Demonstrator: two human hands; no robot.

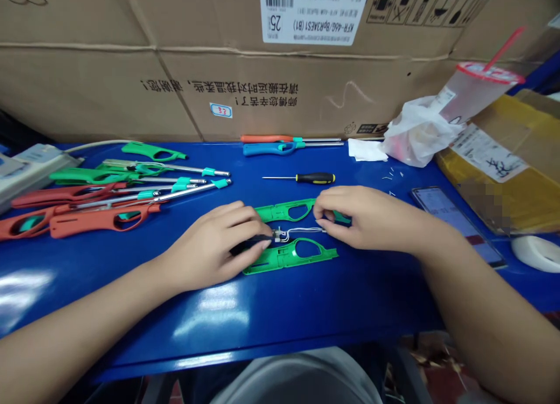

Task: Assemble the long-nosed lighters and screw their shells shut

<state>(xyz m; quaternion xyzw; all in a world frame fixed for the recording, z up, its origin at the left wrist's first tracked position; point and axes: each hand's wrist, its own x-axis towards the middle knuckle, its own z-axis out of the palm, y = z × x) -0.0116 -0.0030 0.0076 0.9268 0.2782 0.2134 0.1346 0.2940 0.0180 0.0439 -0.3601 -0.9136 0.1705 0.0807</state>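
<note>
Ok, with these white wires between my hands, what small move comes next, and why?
I'd probably draw the white wires gently straight with your right hand, while your left hand steadies the small part they run from. They curve beside that part, and your right fingertips appear to pinch their far ends, so straightening them now might make them easier to handle.

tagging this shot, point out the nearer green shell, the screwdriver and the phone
Nearer green shell (286, 254): head view, on its body, just left of the loop.
Screwdriver (306, 177): head view, on the handle, near the shaft.
Phone (457, 223): head view, on the screen.
</note>
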